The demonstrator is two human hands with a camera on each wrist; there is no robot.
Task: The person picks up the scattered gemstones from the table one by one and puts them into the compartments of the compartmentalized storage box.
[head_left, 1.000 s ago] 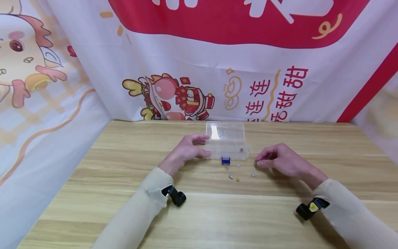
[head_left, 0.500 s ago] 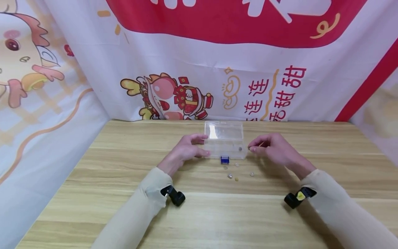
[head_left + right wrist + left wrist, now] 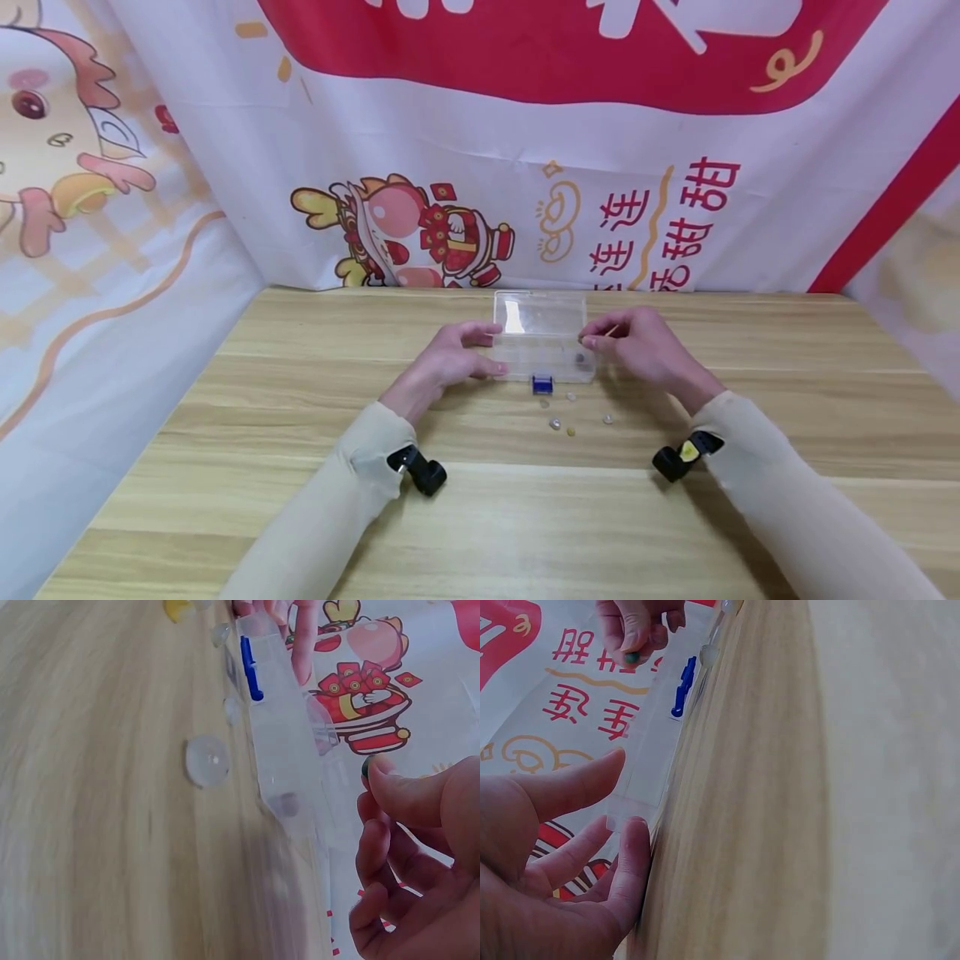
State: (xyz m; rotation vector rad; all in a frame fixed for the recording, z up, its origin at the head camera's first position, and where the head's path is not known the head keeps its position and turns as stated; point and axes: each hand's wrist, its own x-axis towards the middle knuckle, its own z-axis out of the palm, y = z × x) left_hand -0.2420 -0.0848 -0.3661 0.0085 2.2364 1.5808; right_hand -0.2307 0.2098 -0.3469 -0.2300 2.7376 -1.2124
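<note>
A clear plastic compartment box (image 3: 525,367) with a blue latch (image 3: 542,385) lies on the table, its clear lid (image 3: 551,315) raised at the back. My left hand (image 3: 452,358) holds the box's left end, thumb at the near side and a finger at the far side. Over the right end, my right hand (image 3: 645,340) pinches a small dark green rounded bead-like piece (image 3: 632,657) between thumb and fingertip; it is mostly hidden by the fingers in the head view. One greyish round piece (image 3: 580,358) sits in a right-hand compartment.
In front of the box lie several small rounded pieces on the wooden table (image 3: 495,517), among them a yellow one (image 3: 571,432) and a clear domed one (image 3: 207,761). A printed white and red cloth (image 3: 465,133) hangs behind the table.
My right hand has moved left and away from me, from the table beside the box to above its right end, still pinching the dark piece. My left hand stays at the box.
</note>
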